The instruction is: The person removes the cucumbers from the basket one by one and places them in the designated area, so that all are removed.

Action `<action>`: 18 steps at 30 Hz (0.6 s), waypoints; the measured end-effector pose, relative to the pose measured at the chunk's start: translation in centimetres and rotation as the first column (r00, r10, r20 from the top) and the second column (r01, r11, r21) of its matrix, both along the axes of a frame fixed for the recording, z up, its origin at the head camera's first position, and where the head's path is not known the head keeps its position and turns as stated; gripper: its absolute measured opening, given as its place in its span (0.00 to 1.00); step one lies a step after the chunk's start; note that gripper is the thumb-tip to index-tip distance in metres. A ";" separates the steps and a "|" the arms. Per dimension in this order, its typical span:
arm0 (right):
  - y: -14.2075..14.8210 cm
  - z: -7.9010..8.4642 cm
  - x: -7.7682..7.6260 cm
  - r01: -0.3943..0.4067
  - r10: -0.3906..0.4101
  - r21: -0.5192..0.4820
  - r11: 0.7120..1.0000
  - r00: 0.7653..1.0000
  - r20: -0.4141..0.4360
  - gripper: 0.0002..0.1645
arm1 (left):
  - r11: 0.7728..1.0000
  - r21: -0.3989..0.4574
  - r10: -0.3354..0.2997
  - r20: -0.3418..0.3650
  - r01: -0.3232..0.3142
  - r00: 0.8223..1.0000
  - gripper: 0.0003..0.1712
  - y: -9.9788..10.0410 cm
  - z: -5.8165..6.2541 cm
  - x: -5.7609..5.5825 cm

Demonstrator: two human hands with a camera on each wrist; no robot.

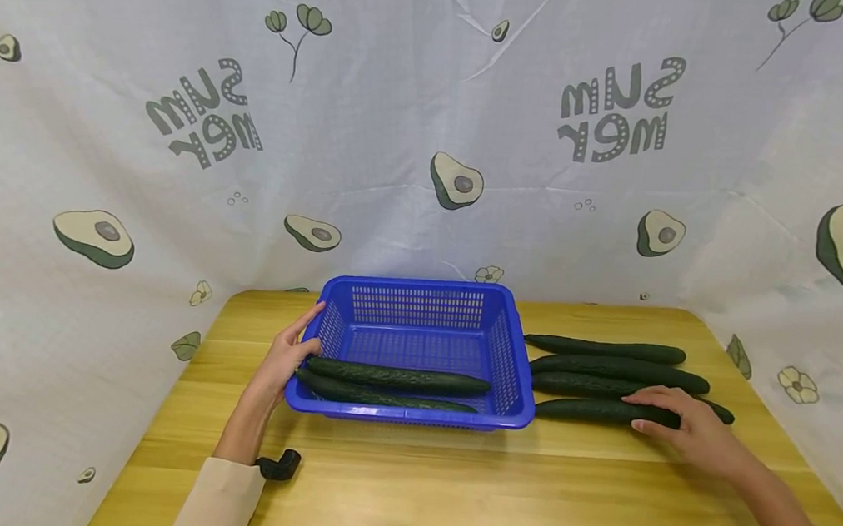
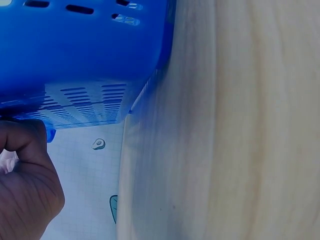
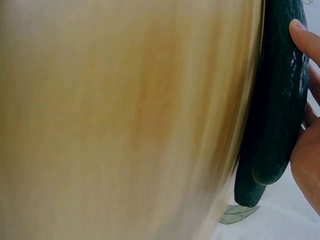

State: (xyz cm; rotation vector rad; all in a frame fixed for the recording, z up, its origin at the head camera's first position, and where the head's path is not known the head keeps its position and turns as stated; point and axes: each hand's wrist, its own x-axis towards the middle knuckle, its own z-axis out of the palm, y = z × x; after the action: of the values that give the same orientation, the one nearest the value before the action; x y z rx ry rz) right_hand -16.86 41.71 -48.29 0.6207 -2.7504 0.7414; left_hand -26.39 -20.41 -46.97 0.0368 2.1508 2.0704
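Wooden table [image 1: 409, 487]; printed cloth [image 1: 397, 110] far, left and right. Left hand [image 1: 288, 360] grips basket [image 1: 408, 414]; right hand [image 1: 689, 424] grips nearest right-side cucumber [image 1: 585, 409].

The head view looks forward and down over a table [image 1: 402, 487]. Both wrist views sit low and sideways (the table seems upright): left close to a blue basket's [image 2: 85, 50] outside, right close to a cucumber [image 3: 280, 100], each shared with the head view.

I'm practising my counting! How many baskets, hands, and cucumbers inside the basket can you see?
Blue basket: 1
Hands: 2 (left hand, right hand)
Cucumbers visible inside the basket: 2 (back cucumber, front cucumber)
Total: 5
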 end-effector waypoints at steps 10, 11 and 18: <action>0.1 -0.4 -0.5 0.026 -0.025 0.073 0.997 1.000 -0.018 0.20 | 1.000 -0.014 0.003 -0.012 -0.004 1.000 0.46 0.0 -0.1 0.0; 0.1 -0.4 -0.5 0.029 -0.028 0.081 0.996 0.999 -0.016 0.20 | 1.000 -0.015 0.005 -0.012 -0.005 1.000 0.45 0.0 -0.1 0.0; -0.2 -0.1 -0.4 0.053 -0.053 0.124 0.991 0.999 -0.006 0.21 | 1.000 -0.010 0.001 0.001 -0.001 1.000 0.46 0.0 0.1 0.0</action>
State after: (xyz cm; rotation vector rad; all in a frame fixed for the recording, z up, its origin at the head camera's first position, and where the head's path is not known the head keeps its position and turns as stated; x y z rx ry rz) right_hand -17.31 41.48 -48.44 0.5700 -2.8147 0.5603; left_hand -26.39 -20.45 -46.92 0.0335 2.1609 2.0591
